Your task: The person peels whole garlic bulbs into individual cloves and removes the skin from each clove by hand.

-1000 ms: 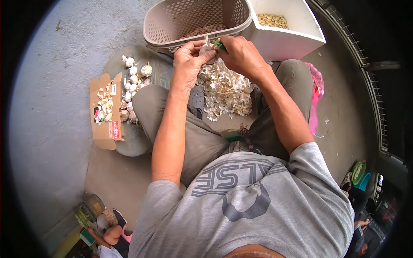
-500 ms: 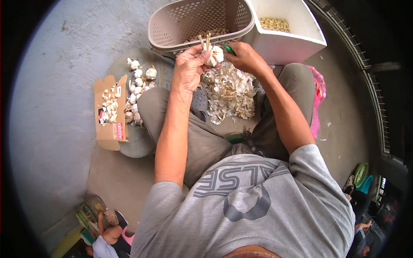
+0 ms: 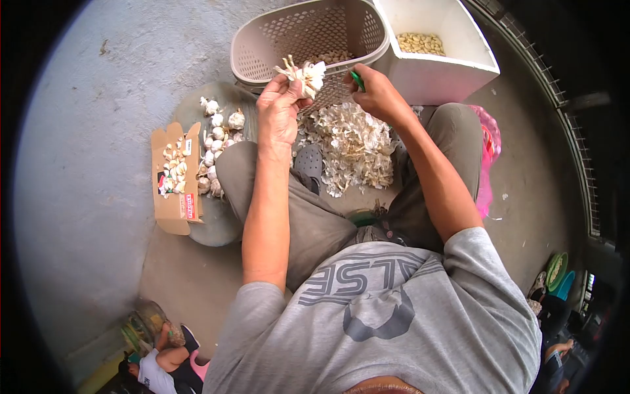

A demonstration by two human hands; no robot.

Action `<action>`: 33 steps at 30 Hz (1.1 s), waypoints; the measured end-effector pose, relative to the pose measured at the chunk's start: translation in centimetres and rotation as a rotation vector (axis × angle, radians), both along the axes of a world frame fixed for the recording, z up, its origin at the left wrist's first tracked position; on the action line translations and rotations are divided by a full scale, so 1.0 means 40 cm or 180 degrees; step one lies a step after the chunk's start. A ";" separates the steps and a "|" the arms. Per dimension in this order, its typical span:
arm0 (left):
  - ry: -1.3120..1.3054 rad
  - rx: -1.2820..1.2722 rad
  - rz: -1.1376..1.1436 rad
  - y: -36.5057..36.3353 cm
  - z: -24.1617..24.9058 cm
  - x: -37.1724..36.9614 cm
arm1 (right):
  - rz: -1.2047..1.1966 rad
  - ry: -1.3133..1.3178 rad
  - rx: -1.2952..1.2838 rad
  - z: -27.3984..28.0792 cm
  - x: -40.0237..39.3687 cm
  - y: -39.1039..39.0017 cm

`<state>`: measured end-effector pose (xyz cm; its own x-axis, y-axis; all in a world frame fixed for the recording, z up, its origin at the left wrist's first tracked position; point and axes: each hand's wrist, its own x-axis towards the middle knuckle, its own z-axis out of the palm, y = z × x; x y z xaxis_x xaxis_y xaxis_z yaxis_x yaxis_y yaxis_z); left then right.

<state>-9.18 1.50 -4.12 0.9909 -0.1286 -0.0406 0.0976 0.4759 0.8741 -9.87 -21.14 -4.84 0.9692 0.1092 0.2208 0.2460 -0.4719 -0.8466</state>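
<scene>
My left hand (image 3: 279, 111) is closed on a garlic bulb (image 3: 311, 80), tilted with its dry stem pointing up and left. Loose skin sticks out from the bulb. Just to the right, my right hand (image 3: 379, 95) grips a green-handled tool (image 3: 357, 80); its working end cannot be made out. The two hands are apart. Under them lies a heap of garlic skins (image 3: 348, 148) on the floor between my feet. Left of my knee, whole garlic bulbs (image 3: 217, 119) rest on a round grey surface (image 3: 213, 230), beside an opened cardboard box (image 3: 172, 213) with loose cloves (image 3: 174, 164).
A beige perforated basket (image 3: 262, 39) with cloves at its bottom stands beyond my hands. To its right is a white foam box (image 3: 446, 75) holding peeled cloves (image 3: 421, 43). A pink bag (image 3: 487, 177) lies by my right knee. Another person (image 3: 161, 368) sits at lower left.
The garlic bulb in my left hand has turned and tipped left, with more loose skin showing. My right hand has moved slightly right, away from the bulb, with the green-handled tool.
</scene>
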 end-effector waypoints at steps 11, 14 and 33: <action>-0.0684 0.0359 0.0129 -0.071 0.012 -0.025 | -0.0026 0.1014 0.0913 0.097 -0.030 0.046; -0.0820 0.0601 0.0265 -0.079 0.015 -0.032 | -0.0023 0.0961 0.0828 0.086 -0.026 0.046; -0.1122 0.0983 0.0463 -0.099 0.006 -0.046 | -0.0024 0.1042 0.1274 0.057 -0.004 0.046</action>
